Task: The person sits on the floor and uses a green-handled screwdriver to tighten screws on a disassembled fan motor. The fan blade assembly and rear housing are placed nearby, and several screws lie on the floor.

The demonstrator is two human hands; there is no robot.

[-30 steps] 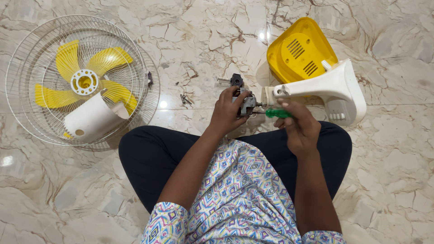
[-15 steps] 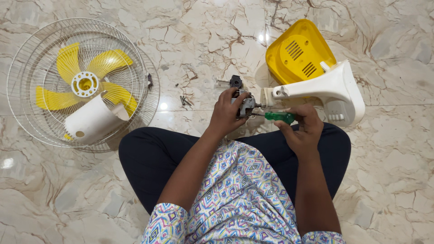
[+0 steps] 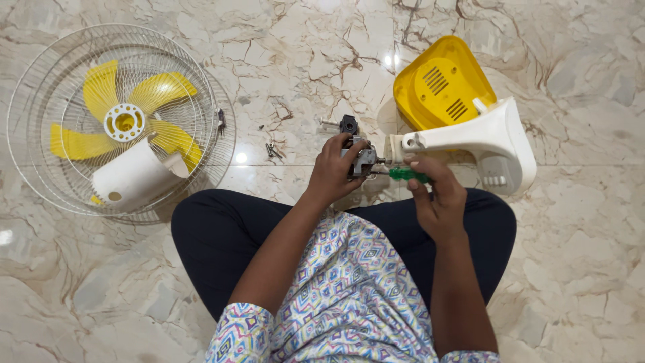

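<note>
I sit cross-legged on a marble floor. My left hand (image 3: 334,171) grips a small grey metal fan motor (image 3: 363,160) held just above my knees. My right hand (image 3: 437,198) holds a green-handled screwdriver (image 3: 407,175) whose tip points left into the motor. A black part (image 3: 348,124) of the motor sticks up behind my left fingers. The motor's shaft end meets the neck of a white fan stand (image 3: 480,138) lying on its side to the right.
A yellow vented housing cover (image 3: 440,84) lies behind the stand. At the left lie a white wire guard (image 3: 40,101) with yellow blades (image 3: 158,91) and a white motor cover (image 3: 131,178). Loose screws (image 3: 272,150) rest on the floor.
My right hand has shifted slightly on the screwdriver, turning it at the motor. My left hand keeps its hold on the motor; nothing else has moved.
</note>
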